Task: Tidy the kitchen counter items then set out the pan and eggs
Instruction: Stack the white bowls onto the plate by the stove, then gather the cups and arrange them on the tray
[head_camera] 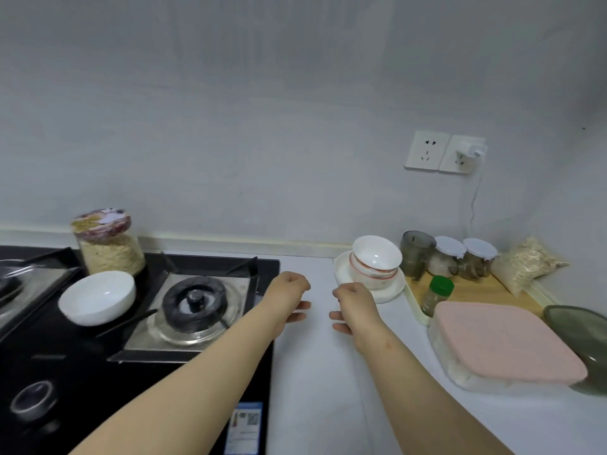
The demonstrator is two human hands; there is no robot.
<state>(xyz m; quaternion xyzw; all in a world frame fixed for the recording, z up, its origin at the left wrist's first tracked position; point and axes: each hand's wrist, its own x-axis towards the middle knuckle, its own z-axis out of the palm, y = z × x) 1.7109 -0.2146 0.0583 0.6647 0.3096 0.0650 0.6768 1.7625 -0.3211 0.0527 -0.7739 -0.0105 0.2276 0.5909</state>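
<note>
From the head camera, the left hand (289,300) and the right hand (353,307) hover side by side over the white worktop (318,372), just right of the black hob (65,356). They are apart with a small gap between them. Their fingers are loosely curled toward each other and grip nothing.

On the hob, a white bowl (97,297) sits between the two burners, and a grain jar (108,244) with a patterned lid stands behind it near the wall. The right burner (197,303) is bare.

Toward the back edge of the worktop, just beyond the right hand, a stack of bowls (376,261) rests on a white plate (391,290). Beside the plate, along the right side, lies a wooden tray (476,290). It carries a green-capped bottle (437,295) at its front, and at its back a grey cup (415,254), two white-lidded jars (448,257) and a bag of grain (525,264).

A pink-lidded box (502,343) lies in front of the tray, with a grey-green bowl (584,339) at the right edge.

On the wall above are two sockets (427,154), one holding a white plug (469,151).
</note>
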